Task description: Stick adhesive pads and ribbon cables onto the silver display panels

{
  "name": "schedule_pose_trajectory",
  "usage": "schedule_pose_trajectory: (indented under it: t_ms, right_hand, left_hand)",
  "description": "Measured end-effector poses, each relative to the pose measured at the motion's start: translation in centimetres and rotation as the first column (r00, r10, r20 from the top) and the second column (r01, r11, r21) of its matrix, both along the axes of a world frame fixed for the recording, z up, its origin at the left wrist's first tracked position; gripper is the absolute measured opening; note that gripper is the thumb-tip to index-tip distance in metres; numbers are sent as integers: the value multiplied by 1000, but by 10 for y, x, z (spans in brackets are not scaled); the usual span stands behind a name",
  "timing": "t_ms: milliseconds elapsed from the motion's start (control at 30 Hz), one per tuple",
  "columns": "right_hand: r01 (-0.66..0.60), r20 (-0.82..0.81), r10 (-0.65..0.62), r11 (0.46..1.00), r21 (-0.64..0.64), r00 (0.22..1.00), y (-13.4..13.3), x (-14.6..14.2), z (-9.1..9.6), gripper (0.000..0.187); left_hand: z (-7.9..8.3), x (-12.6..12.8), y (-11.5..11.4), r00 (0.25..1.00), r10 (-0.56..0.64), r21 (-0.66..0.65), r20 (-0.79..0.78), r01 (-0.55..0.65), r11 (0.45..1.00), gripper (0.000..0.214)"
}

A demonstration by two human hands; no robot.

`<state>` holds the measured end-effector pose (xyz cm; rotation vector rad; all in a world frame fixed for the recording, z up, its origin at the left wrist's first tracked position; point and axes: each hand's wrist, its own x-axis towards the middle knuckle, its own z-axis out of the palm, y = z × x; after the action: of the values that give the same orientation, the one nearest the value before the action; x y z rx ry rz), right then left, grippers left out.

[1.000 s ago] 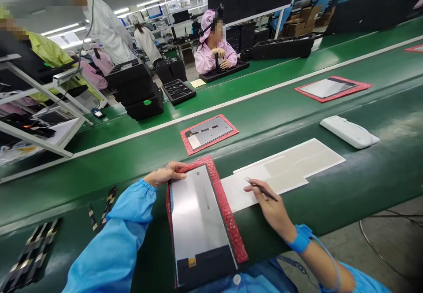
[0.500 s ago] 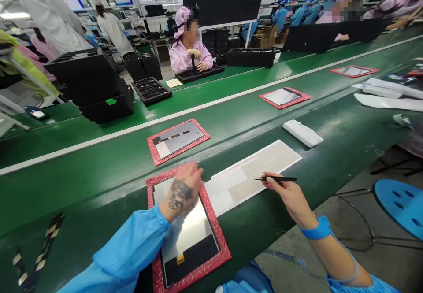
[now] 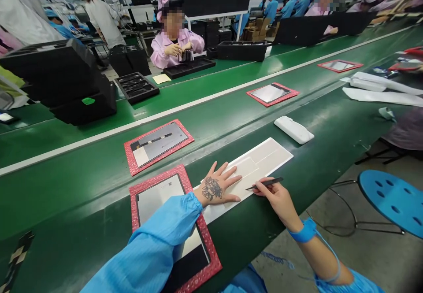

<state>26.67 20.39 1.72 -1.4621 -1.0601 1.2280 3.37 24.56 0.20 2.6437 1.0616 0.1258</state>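
My left hand [image 3: 218,186] lies flat with fingers spread on a white backing sheet [image 3: 280,147] that carries pale rectangular pieces. Between the thumb and fingers of my right hand [image 3: 272,194] are black tweezers [image 3: 273,181], their tip at the sheet's near edge, just right of my left hand. Under my left forearm is a display panel [image 3: 158,191] on red bubble wrap [image 3: 211,249]; the sleeve hides part of it. Beyond it, a second panel [image 3: 161,141] with a dark strip across it rests on red wrap.
A white case-like object [image 3: 294,129] sits past the sheet. More wrapped panels [image 3: 272,93] lie along the green bench. Black trays [image 3: 137,88] and stacked black boxes [image 3: 66,77] stand across it, near a person in pink [image 3: 175,42]. A blue stool [image 3: 393,196] is at right.
My left hand has moved right from above the near panel and spread flat on the sheet. The tweezers' tip has come down to the sheet's near edge. The view has shifted slightly.
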Motion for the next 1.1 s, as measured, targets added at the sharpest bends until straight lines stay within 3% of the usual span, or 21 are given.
schedule_pose_trajectory:
  t_ms: [500, 700, 833, 933, 1033, 1100]
  right_hand:
    - [-58, -29, 56, 994, -95, 998, 2, 2, 5, 62]
    - [-76, -3, 76, 993, -95, 997, 12, 1, 5, 58]
    - [-57, 50, 59, 998, -27, 997, 11, -4, 13, 59]
    - [-92, 143, 77, 991, 97, 987, -11, -14, 27, 52]
    - [-291, 287, 206, 910, 295, 935, -46, -25, 48, 33]
    - [-369, 301, 265, 849, 377, 916, -69, -30, 62, 20]
  left_hand:
    - [4, 2, -3, 999, -1, 14, -43, 1, 1000, 83]
    - [31, 10, 15, 995, 20, -42, -101, -24, 999, 42]
    - [43, 17, 37, 992, -18, -62, -123, 10, 998, 43]
    - [42, 17, 45, 993, -49, -91, -110, 39, 995, 43]
    - [40, 16, 47, 994, -64, -141, -92, 51, 989, 43]
    - [42, 17, 47, 995, -62, -173, -78, 48, 984, 45]
